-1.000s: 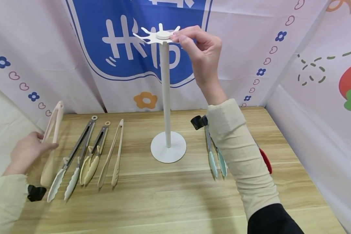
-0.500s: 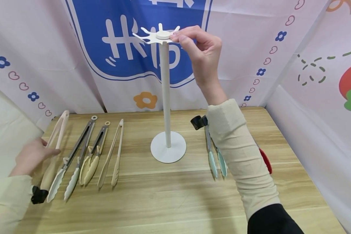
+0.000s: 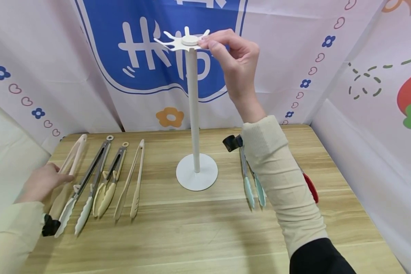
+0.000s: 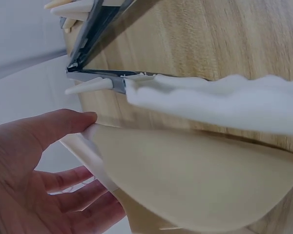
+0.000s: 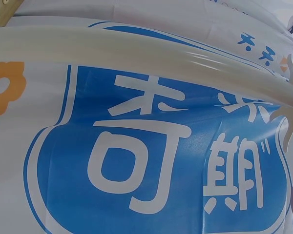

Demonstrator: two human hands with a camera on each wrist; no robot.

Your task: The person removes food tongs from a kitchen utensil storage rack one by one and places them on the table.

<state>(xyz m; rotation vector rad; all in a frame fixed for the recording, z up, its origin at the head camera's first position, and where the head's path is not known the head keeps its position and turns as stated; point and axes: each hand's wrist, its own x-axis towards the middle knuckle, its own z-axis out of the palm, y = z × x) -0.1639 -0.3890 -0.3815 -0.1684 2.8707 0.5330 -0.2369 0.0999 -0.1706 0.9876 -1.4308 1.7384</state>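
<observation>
At the left of the table in the head view, my left hand holds a pair of pale beige tongs. The left wrist view shows the thumb at one arm, right by the broad tan head, and the fingers along the other arm. The tongs lie low, close over the table. My right hand is raised and pinches one prong of the white hook top on an upright stand. Only the edge of that hand shows in the right wrist view, beside the pole.
Right of the left hand lie white-tipped steel tongs, cream-tipped tongs and slim beige tongs. Mint-tipped tongs and a red-ended utensil lie partly under the right forearm. A printed cloth hangs behind the table.
My left hand has moved right and lowered the beige tongs toward the table, their hinge end coming down beside the white-tipped pair. The right hand keeps its pinch on the stand's top.
</observation>
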